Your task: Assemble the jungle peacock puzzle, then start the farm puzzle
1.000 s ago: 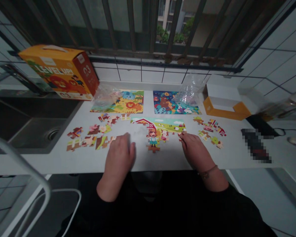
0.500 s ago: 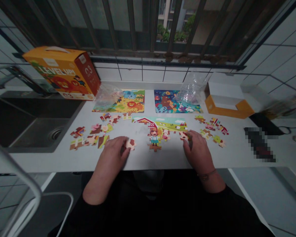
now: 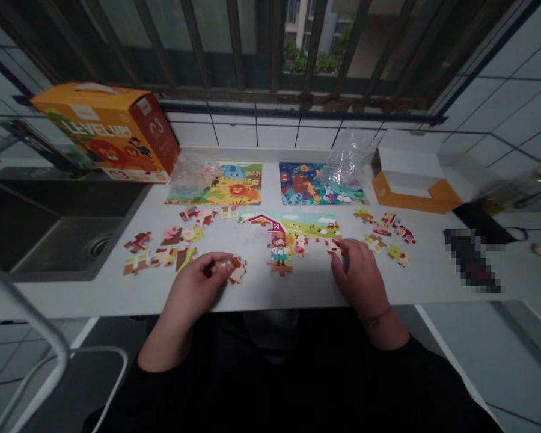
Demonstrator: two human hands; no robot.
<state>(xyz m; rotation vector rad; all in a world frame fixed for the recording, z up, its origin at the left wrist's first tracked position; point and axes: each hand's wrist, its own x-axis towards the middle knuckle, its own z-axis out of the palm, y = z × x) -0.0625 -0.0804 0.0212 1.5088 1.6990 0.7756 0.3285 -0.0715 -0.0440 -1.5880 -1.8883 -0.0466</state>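
A pale puzzle piece with brown patches (image 3: 238,272) is pinched between the thumb and fingers of my left hand (image 3: 200,281), low over the front of the counter. My right hand (image 3: 359,272) has its thumb and fingers around another cow-patterned piece (image 3: 333,246) at the right end of the joined picture. That partly joined farm puzzle (image 3: 313,227) shows a red barn roof, a green field and a farmer figure (image 3: 280,252) below. Loose pieces lie to the left (image 3: 165,255) and to the right (image 3: 381,230).
Behind lie a lion picture (image 3: 238,189) and a dark blue picture (image 3: 300,186), both partly under clear plastic bags. An orange box (image 3: 112,135) stands beside the sink (image 3: 67,234) at left. An open orange tray (image 3: 410,195) and a pixelated dark object (image 3: 471,258) are at right.
The piece in my left hand has turned and tilted, and the fingers have curled closer round it. My right hand has stayed at its piece. The whole view has shifted slightly.
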